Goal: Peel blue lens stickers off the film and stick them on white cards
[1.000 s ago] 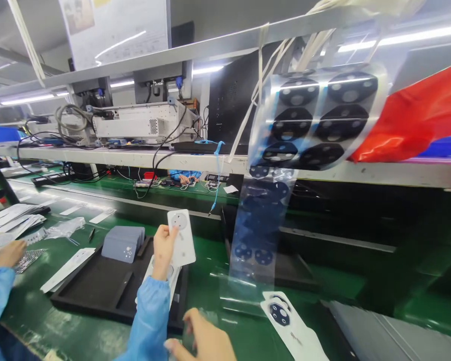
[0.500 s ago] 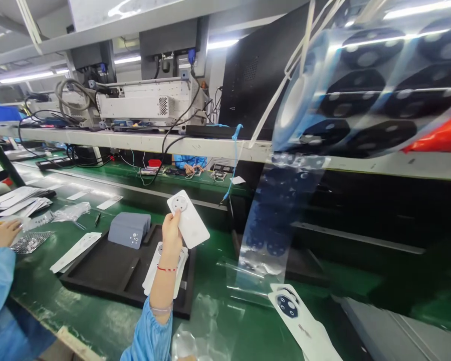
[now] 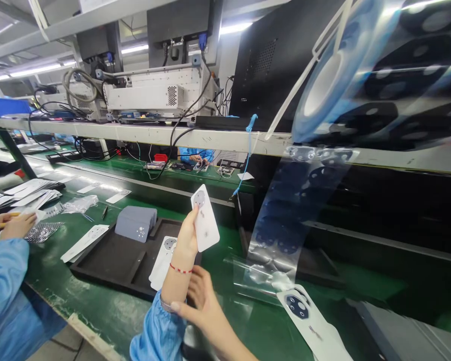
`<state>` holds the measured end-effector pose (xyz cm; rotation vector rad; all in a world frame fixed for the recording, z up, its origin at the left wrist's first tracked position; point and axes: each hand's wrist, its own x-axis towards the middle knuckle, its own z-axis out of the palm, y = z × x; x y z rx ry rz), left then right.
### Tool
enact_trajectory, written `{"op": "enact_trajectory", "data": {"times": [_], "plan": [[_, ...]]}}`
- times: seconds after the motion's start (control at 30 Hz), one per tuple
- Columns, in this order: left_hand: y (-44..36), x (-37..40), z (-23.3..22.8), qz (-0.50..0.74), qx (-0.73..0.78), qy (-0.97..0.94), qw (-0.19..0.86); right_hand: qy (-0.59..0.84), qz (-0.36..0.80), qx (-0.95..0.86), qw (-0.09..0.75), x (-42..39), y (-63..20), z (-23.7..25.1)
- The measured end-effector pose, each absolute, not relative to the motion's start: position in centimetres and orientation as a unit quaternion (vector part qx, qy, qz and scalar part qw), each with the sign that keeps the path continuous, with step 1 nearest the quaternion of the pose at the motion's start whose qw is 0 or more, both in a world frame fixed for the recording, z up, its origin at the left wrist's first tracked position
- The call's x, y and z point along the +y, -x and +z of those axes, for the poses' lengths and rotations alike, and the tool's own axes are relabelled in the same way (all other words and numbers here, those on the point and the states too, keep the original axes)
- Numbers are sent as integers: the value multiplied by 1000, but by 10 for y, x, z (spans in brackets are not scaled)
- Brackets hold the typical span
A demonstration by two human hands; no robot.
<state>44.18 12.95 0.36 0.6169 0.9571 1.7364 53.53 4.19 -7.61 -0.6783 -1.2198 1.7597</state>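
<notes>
My left hand [image 3: 190, 231] is closed on a thin white phone back panel [image 3: 206, 223], held up and tilted, with its round camera ring at the top. My right hand [image 3: 205, 301] is at my left wrist, thumb over the wrist band [image 3: 167, 304] by the cuff and fingers apart beside the forearm; it holds no panel. Behind my left forearm, white panels [image 3: 161, 265] lie in a black tray [image 3: 113, 265]. A stack of grey-blue panels [image 3: 133, 225] stands in the same tray. White panels with dark camera covers [image 3: 311, 323] lie at right.
A film strip with dark camera-shaped stickers [image 3: 274, 210] hangs from a large roll [image 3: 323, 90] over the right side. A shelf edge [image 3: 143, 133] crosses ahead. At far left, a co-worker's hands [image 3: 18, 225] are over the bench. White panels [image 3: 84, 243] overlap the tray's left edge.
My right hand has come up from the bottom edge to my left wrist. The held panel has turned more upright. The view has shifted slightly.
</notes>
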Motion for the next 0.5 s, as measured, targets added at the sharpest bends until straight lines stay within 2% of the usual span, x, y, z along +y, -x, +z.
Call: {"op": "enact_trajectory", "data": {"times": [0.1,0.27,0.5], "plan": [[-449,141,7,701,371,-235,562,230,750,-474,400,33,-521,-89],[-450,138,11,693,310,-184,624,216,751,-477,402,25,-518,-93],[-455,127,19,701,311,-166,620,226,745,-481,403,21,-515,-97]]}}
